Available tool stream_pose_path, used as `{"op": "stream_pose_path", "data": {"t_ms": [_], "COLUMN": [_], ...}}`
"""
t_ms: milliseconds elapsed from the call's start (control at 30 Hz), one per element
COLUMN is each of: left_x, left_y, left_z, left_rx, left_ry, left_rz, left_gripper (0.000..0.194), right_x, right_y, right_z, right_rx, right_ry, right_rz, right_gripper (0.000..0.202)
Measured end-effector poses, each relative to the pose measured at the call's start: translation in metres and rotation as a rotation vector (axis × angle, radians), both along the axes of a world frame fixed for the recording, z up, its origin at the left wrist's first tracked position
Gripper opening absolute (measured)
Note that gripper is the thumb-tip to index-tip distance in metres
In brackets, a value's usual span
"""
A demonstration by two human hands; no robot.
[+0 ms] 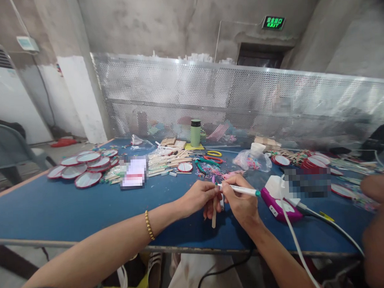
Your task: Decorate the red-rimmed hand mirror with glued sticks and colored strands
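Note:
My left hand (197, 197) is closed around a flat wooden stick (214, 219), whose pale lower end points down below the fingers. A small purple piece (213, 180) shows just above the fingertips. In my right hand (243, 205) is a white marker pen (244, 190) with a green end, lying almost level, its other end at the left fingertips. Both hands meet over the blue table near its front edge. A pale, slim object (222, 202) shows between the hands; I cannot tell what it is. The exact contact between pen and stick is hidden by fingers.
Red-rimmed round discs (88, 179) are piled at left, beside a phone (134, 173). Wooden sticks (167, 162), scissors (213, 153), pliers (208, 161) and a green bottle (195, 133) stand or lie behind. A purple device (282, 206) with cables sits right; another person's hand (378, 192) is nearby.

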State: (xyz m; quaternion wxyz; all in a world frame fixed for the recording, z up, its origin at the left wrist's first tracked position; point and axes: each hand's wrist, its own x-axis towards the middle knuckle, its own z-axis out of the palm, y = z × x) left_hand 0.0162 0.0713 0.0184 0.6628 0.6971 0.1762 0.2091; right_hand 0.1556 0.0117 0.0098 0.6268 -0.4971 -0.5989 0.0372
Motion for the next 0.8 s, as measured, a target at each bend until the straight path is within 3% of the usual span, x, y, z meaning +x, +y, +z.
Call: {"op": "stream_pose_path", "data": {"t_ms": [800], "left_x": [0.0001], "left_y": [0.0020], "left_z": [-0.0026], "left_rx": [-0.025], "left_ry": [-0.023], "left_rz": [-0.013], "left_gripper": [0.057], "right_x": [0.0003], "right_y": [0.0006], "right_z": [-0.0015], "right_rx": [0.001], "right_ry": [0.004], "right_rz": [0.007], "right_gripper": [0.019]}}
